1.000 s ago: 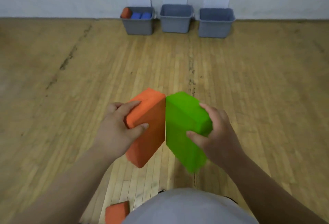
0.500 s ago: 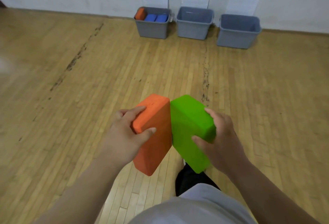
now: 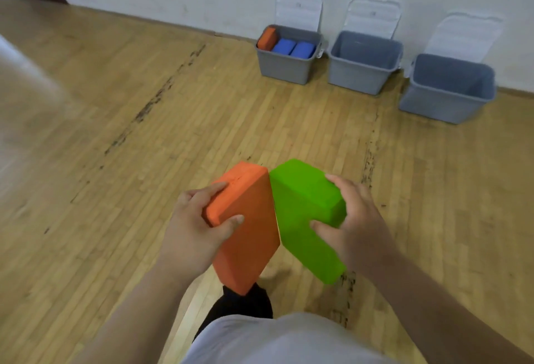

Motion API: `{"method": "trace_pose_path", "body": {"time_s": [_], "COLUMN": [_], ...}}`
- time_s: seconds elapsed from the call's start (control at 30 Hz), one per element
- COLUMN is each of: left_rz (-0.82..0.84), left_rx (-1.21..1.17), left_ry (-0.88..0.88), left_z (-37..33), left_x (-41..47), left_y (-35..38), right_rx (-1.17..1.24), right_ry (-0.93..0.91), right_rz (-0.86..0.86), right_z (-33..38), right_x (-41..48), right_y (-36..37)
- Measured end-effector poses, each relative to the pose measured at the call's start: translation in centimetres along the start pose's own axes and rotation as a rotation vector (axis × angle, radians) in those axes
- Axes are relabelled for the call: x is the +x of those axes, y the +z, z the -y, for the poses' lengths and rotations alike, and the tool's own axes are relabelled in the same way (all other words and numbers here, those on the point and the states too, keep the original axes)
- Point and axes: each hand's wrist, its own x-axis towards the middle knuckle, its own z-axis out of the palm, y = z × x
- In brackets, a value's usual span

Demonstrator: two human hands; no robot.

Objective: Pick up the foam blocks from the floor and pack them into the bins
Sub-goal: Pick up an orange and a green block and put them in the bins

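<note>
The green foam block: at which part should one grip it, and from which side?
Grip the green foam block at its upper end, across the thickness, from the right, as the right hand does: thumb on the broad face, fingers over the top. The orange block covers its left side.

L hand [image 3: 196,228], R hand [image 3: 354,219]: fingers [image 3: 215,189] curled

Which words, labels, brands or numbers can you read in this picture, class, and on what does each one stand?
No text can be read anywhere in this view.
On the left bin lid and the middle bin lid: a small dark mark each, too small and blurred to read.
On the orange block and the green block: no lettering shows.
</note>
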Motion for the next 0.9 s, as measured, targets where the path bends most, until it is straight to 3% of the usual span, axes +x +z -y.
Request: {"method": "trace_pose_path", "body": {"time_s": [0.33, 0.57, 0.9], "left_rz": [0.033, 0.113, 0.113], "left_rx": [-0.030, 0.002, -0.019], "left_ry": [0.014, 0.110, 0.094], "left_z": [4.1, 2.5, -2.1], "left_x": [23.6, 40.1, 58.9], "left_y": [-4.3, -8.9, -2.5], "right_rx": [-0.114, -0.066, -0.035], "right_ry": [0.063, 0.088, 0.112], "right_rz": [-0.026, -0.139, -0.096], "right_z": [4.8, 9.8, 5.3], "right_x": [21.5, 33.9, 53.8], "right_y": [5.6, 6.7, 3.1]}}
